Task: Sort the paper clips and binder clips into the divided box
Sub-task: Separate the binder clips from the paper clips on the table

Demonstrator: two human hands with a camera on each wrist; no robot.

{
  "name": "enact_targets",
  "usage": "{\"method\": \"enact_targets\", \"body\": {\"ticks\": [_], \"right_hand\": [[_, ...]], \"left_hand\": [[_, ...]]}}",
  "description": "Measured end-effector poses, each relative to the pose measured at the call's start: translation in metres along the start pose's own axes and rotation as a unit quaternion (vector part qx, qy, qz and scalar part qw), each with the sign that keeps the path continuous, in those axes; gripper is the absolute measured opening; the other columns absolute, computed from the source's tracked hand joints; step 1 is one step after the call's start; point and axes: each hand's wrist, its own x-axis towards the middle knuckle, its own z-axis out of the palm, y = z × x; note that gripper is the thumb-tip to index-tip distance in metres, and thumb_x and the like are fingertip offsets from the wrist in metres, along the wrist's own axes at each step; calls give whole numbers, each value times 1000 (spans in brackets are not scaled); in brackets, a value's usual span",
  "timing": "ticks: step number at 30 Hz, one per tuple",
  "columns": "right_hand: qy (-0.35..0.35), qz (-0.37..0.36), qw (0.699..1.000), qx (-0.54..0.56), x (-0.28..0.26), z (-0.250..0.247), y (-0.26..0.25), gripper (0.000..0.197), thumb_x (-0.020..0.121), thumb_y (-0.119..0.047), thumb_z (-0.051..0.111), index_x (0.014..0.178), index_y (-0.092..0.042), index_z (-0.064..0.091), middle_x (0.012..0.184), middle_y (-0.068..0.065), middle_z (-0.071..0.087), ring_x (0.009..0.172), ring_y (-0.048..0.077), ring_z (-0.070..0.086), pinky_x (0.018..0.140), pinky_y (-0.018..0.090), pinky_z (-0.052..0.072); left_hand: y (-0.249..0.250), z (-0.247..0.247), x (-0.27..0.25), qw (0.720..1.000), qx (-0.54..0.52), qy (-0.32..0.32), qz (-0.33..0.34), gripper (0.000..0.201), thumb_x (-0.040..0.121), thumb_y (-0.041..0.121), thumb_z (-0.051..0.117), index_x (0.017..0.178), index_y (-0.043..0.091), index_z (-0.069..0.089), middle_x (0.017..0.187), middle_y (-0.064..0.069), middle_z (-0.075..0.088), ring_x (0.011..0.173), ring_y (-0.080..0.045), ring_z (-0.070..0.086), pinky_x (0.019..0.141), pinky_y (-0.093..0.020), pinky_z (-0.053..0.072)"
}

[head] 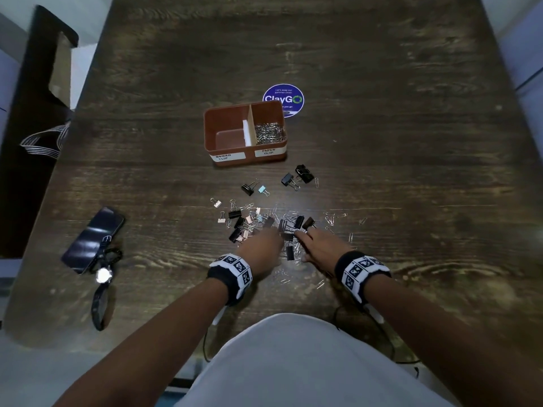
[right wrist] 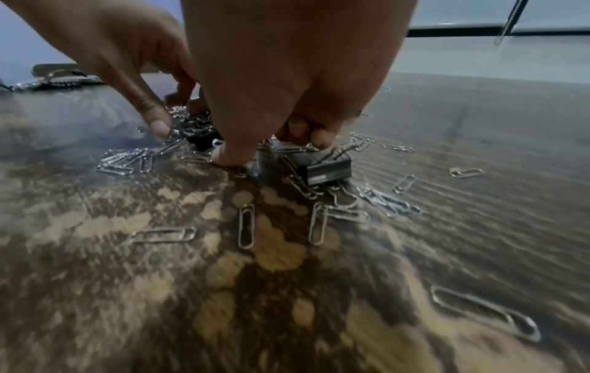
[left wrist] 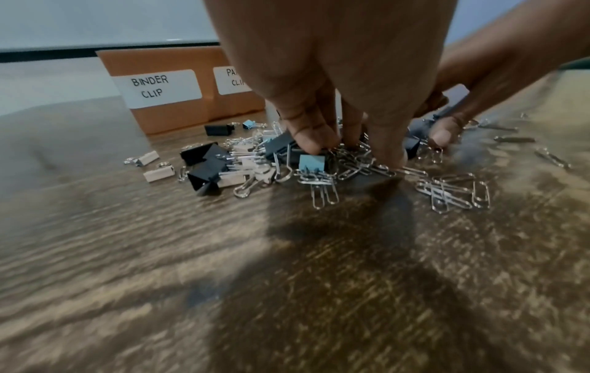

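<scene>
A brown divided box [head: 210, 133] stands mid-table. Its left half, labelled BINDER CLIP [left wrist: 158, 87], is bare, and its right half holds silver paper clips [head: 269, 132]. A mixed pile of binder clips [head: 238, 223] and paper clips [left wrist: 354, 166] lies in front of it. My left hand [left wrist: 354, 151] reaches down into the pile, thumb and curled fingers pinching at paper clips beside a blue binder clip [left wrist: 311, 162]. My right hand [right wrist: 268, 151] is just to its right, thumb and curled fingers closing on paper clips next to a black binder clip [right wrist: 328, 167].
A few binder clips [head: 302, 174] lie apart between pile and box. Loose paper clips [right wrist: 245, 227] are scattered toward me. A phone [head: 94, 239] and a wristwatch [head: 102, 276] lie at the left. A round blue sticker [head: 283, 98] sits behind the box.
</scene>
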Motion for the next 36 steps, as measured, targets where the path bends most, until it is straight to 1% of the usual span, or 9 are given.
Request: {"method": "enact_targets", "body": {"ticks": [6, 12, 16, 20, 22, 25, 31, 33, 36], "right_hand": [[-5, -18, 1000, -19, 11, -4, -5, 35, 94, -34, 55, 117, -9, 46, 109, 12, 53, 91, 27, 56, 76, 39, 48], [-15, -35, 999, -34, 8, -3, -5, 30, 99, -32, 47, 115, -8, 52, 112, 11, 56, 99, 25, 55, 81, 37, 47], [-12, -48, 998, -34, 6, -6, -10, 22, 97, -23, 47, 112, -8, 52, 111, 10, 54, 98, 25, 54, 77, 34, 42], [-3, -9, 1000, 18, 6, -9, -8, 12, 93, -5, 48, 104, -7, 52, 101, 8, 48, 72, 18, 49, 67, 36, 49], [-8, 7, 999, 45, 5, -12, -5, 11, 94, -3, 46, 102, -11, 46, 98, 5, 45, 65, 14, 45, 60, 32, 45], [1, 13, 994, 108, 1, -24, -3, 11, 99, -18, 30, 94, -16, 40, 85, 6, 48, 63, 17, 39, 60, 33, 33], [0, 14, 995, 98, -7, -27, 7, 25, 81, 3, 43, 99, -13, 51, 96, 4, 54, 79, 18, 48, 67, 29, 37], [-4, 5, 997, 83, -11, -26, 9, 12, 92, -11, 38, 97, -16, 48, 91, 3, 57, 77, 21, 54, 70, 35, 47], [-10, -6, 999, 43, -21, -20, 8, 24, 100, -38, 30, 99, -19, 44, 89, 2, 60, 72, 20, 55, 67, 36, 50]], "left_hand": [[-11, 0, 1, 1000, -4, 23, 3, 55, 82, 44, 70, 119, 6, 56, 118, -9, 50, 108, -25, 50, 87, -39, 49], [-25, 2, -9, 998, 37, 26, 45, 54, 76, 46, 73, 112, 9, 59, 108, -7, 55, 96, -25, 55, 77, -39, 51], [-15, 3, -12, 985, 51, 74, 148, 31, 86, 33, 64, 107, 10, 61, 100, -8, 56, 84, -24, 56, 68, -38, 51], [6, 16, -8, 957, 105, 50, 266, 16, 85, 21, 62, 98, 10, 64, 96, -8, 56, 79, -25, 56, 56, -36, 48], [12, 24, -8, 949, 135, 31, 284, 13, 85, 16, 64, 97, 10, 64, 95, -8, 57, 79, -25, 56, 51, -36, 49], [15, 28, -8, 952, 145, 39, 266, 8, 79, 8, 67, 87, 10, 65, 87, -7, 60, 74, -24, 58, 44, -32, 48], [3, 25, -6, 969, 119, 42, 212, 17, 73, 2, 70, 87, 6, 64, 83, -9, 61, 72, -25, 61, 51, -33, 53], [1, 21, -7, 976, 109, 58, 179, 19, 70, 4, 74, 85, 7, 64, 80, -8, 61, 69, -24, 62, 50, -31, 50], [-5, 20, -6, 990, 42, 89, 105, 13, 86, 17, 65, 93, 6, 62, 90, -10, 62, 78, -26, 62, 57, -34, 50]]}}
